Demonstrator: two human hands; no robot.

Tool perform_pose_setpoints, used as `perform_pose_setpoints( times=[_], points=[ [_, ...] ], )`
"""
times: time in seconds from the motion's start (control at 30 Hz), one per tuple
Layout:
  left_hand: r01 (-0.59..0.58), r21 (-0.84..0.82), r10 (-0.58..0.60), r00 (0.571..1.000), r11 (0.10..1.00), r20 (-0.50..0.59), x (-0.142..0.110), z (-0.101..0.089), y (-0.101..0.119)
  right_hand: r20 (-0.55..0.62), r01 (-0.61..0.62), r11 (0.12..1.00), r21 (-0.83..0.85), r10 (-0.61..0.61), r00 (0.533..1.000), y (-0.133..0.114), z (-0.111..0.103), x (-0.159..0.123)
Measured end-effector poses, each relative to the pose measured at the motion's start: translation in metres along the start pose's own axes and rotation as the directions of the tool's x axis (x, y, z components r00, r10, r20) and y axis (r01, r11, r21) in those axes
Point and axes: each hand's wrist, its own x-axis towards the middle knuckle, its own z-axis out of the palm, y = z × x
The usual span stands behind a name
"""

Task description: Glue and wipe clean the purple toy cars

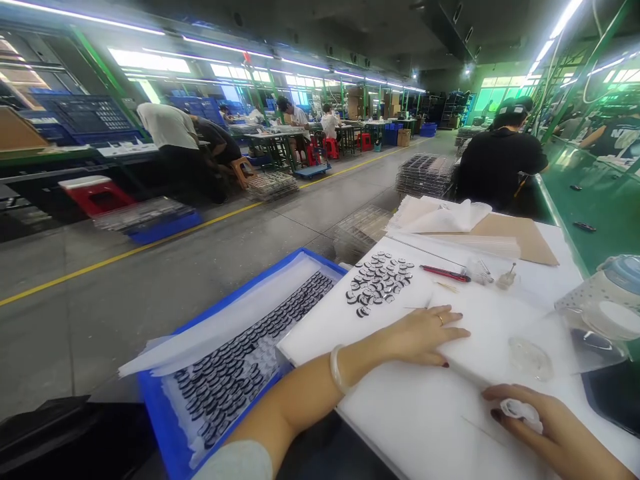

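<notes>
My left hand lies palm down on the white foam board, fingers spread, with nothing in it. Beyond it is a cluster of small black-and-silver oval parts. My right hand, at the lower right, pinches a crumpled white wad, tissue or cloth, between thumb and fingers. A clear round piece of plastic rests just beyond that hand. Further back lie a red-and-black pen and a small clear bottle with a needle tip.
Left of the board, a blue tray holds rows of black parts on white sheets. A lidded jar stands at the right, beside a green conveyor. Paper and cardboard lie at the board's far end. A co-worker in black sits beyond.
</notes>
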Motion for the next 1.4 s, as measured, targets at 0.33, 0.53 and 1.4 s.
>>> perform_pose_setpoints(
  times=[0.33,0.53,1.4],
  points=[
    [0.016,-0.019,-0.016,1.0,1.0,-0.001,0.0,-0.002,0.003,-0.023,0.017,0.998,0.063,-0.016,1.0,-0.011,-0.002,-0.004],
    [0.039,-0.037,-0.039,0.999,0.999,0.01,-0.001,-0.005,0.005,-0.018,-0.022,0.998,0.057,0.023,1.0,-0.034,-0.01,-0.014],
    [0.046,-0.042,-0.045,0.999,0.998,0.02,-0.002,-0.008,0.007,-0.048,-0.013,0.997,0.078,0.016,0.999,-0.043,-0.012,-0.017]
  ],
)
